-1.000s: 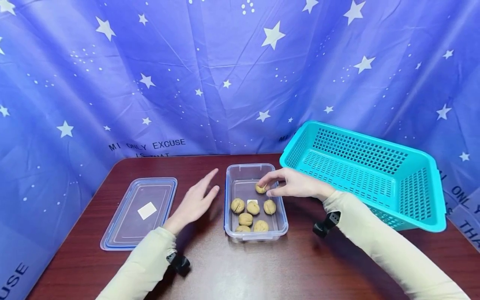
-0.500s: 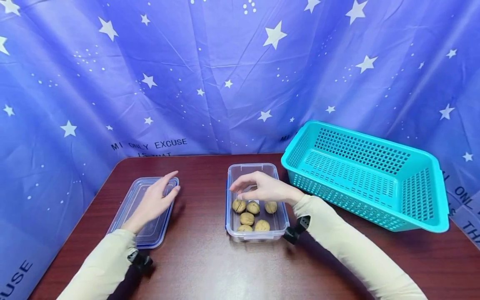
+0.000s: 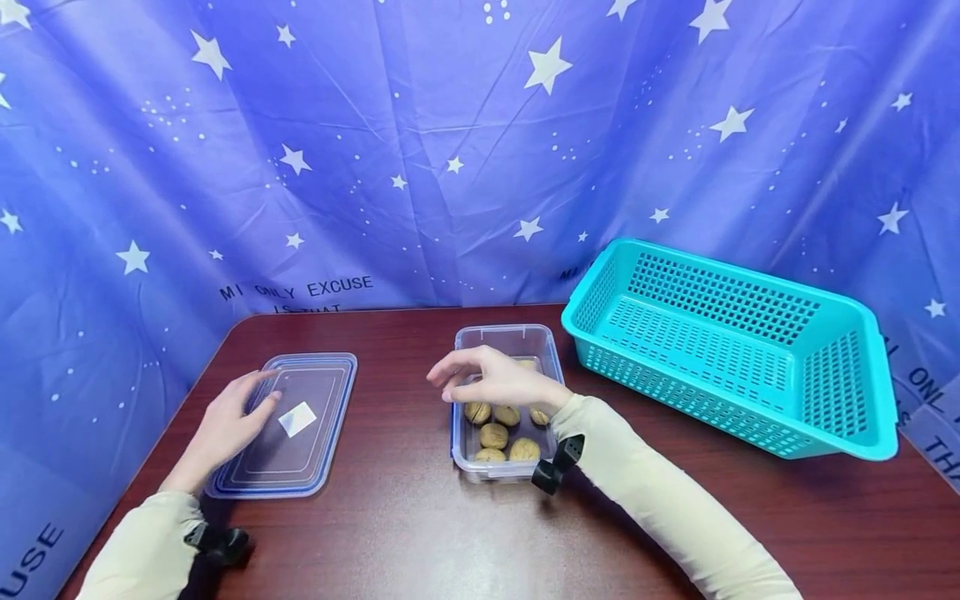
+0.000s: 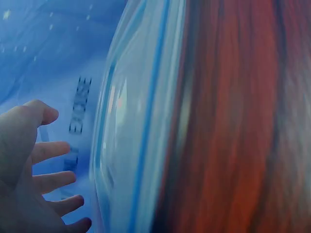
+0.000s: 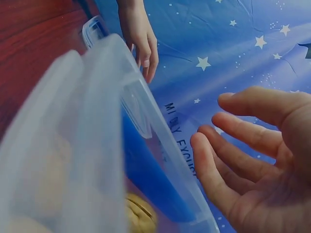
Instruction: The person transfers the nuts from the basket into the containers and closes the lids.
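My left hand (image 3: 228, 425) is over the left side of a clear plastic lid (image 3: 307, 454) with a blue seal and a white square sticker. Its fingers reach forward, spread apart in the left wrist view, and hold nothing. Across the table, my right hand (image 3: 502, 379) hovers above a clear storage container (image 3: 480, 474), fingertips past its left rim. Its loosely bent fingers (image 5: 209, 167) are bare in the right wrist view. Several walnuts (image 3: 493, 436) lie in the container, some partly hidden by the hand.
A turquoise perforated basket (image 3: 697, 400) stands to the right of the container, with no walnuts visible in it. The dark red wooden table (image 3: 397, 517) backs onto a blue star-patterned curtain (image 3: 420, 125).
My left hand has moved left, from beside the container to over the lid. My right hand has let go of a walnut at the container's back right and shifted left.
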`<state>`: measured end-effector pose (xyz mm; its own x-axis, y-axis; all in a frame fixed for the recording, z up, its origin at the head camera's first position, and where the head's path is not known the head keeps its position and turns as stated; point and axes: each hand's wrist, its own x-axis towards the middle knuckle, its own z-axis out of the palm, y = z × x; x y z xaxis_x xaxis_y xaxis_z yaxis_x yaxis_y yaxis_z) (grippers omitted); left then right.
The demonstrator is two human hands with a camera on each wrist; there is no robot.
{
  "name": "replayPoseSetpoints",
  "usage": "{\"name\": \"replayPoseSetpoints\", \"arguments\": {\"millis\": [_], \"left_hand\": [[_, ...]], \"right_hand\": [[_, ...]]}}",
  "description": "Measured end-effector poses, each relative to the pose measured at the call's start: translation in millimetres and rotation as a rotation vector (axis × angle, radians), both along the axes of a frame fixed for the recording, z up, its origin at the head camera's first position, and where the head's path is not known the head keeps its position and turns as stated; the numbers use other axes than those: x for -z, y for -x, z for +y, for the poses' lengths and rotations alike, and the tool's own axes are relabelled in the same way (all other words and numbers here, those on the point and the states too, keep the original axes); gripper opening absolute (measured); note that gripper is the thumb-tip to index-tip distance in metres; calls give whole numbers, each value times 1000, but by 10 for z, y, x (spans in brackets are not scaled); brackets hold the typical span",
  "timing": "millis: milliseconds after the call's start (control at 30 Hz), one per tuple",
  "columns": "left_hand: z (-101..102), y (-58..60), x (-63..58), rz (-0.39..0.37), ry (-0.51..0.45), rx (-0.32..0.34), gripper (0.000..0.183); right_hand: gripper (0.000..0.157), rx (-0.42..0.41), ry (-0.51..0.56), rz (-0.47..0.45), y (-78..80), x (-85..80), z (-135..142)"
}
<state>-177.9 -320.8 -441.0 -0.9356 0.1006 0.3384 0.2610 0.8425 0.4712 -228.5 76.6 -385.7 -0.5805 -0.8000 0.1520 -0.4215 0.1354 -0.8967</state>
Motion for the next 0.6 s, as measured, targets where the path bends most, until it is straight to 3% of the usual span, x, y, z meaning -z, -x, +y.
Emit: {"name": "replayPoseSetpoints", "arguments": {"millis": [367, 600], "left_hand": [[-309, -102, 207, -7, -20, -119, 37], [-366, -105, 217, -95, -171, -148, 35]], "right_hand": [[32, 17, -27, -20, -29, 25, -109], [33, 36, -61, 17, -67, -55, -201]]}}
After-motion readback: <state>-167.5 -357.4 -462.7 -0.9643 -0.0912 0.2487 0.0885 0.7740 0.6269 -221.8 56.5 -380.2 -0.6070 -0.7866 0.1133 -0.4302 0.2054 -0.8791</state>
